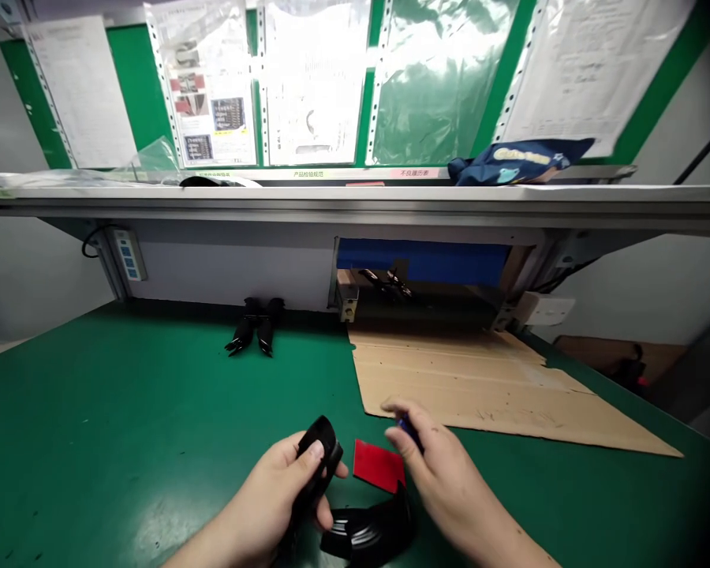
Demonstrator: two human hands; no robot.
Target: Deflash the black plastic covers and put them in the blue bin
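Note:
My left hand is closed around a curved black plastic part, its thumb pressed on the upper end. To the right, my right hand curls around a small dark blue object, mostly hidden by the fingers, so its kind does not show. On the table between the hands lies a red square pad. Just below the pad, another glossy black curved part rests near my right wrist, partly cut off from clear view.
Several black parts stand at the back of the green table. A flat cardboard sheet leads to an opening holding more black parts. A metal-edged shelf spans above, bearing a dark blue packet.

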